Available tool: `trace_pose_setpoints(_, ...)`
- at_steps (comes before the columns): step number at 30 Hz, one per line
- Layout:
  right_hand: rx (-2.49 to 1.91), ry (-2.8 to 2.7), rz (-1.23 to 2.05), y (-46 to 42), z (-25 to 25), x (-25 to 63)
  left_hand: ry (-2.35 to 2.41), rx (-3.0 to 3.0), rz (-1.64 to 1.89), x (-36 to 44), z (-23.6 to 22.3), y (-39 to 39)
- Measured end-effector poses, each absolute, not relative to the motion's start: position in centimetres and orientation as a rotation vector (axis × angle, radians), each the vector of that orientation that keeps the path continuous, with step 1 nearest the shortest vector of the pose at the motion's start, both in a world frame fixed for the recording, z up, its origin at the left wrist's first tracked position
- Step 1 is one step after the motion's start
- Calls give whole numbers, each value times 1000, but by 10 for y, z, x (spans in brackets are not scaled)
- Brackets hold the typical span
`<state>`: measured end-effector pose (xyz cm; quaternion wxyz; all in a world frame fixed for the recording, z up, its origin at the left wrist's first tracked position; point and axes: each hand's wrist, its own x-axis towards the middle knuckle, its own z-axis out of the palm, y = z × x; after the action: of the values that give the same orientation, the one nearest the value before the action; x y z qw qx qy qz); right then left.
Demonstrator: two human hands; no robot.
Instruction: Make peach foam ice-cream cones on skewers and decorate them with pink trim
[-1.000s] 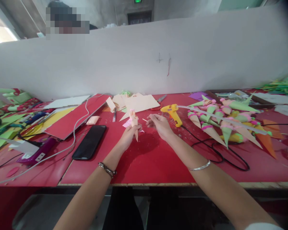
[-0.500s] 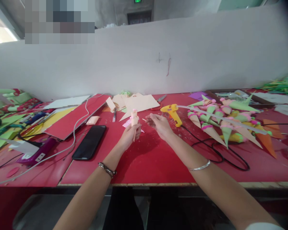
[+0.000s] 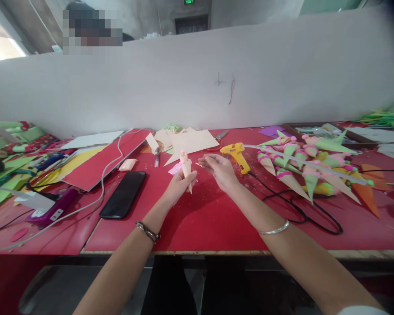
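My left hand [image 3: 180, 181] grips a small peach-coloured paper cone [image 3: 186, 168] with pink trim at its top. The cone's point slants down to the right past my thumb. To the right, apart from the cone, my right hand [image 3: 220, 170] pinches a thin pale stick [image 3: 198, 164] whose end sticks out toward the cone. Behind my left hand lies a crumpled pink piece [image 3: 175, 169]. A yellow glue gun [image 3: 235, 154] rests on the table just beyond my right hand.
Several finished-looking paper cones [image 3: 310, 179] are heaped at right, near the glue gun's black cord [image 3: 325, 218]. A black phone [image 3: 123, 194] lies at left, beside a white cable [image 3: 102, 179] and a purple power strip [image 3: 57, 210]. Peach sheets [image 3: 193, 142] and scissors [image 3: 222, 134] lie behind.
The cone in my left hand has turned, so its point now slants to the lower right. My right hand keeps its pinch on the stick and has barely moved.
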<state>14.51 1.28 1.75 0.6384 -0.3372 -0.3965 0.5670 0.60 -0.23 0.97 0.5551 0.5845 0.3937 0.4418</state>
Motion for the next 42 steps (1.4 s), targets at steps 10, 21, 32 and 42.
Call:
trace_pose_setpoints(10,-684,-1207,1124,7,18,139,944,1479,854,8,12,-5)
trace_pose_setpoints(21,-764,-1369,1133,6,12,137,922,1566,834,8,11,-5)
trace_pose_setpoints(32,-748,-1360,1117,3,16,135,918,1678,865,8,10,-6)
trace_pose_setpoints(42,-736,-1284,1146,8,16,136,958,1612,986,7,7,-2)
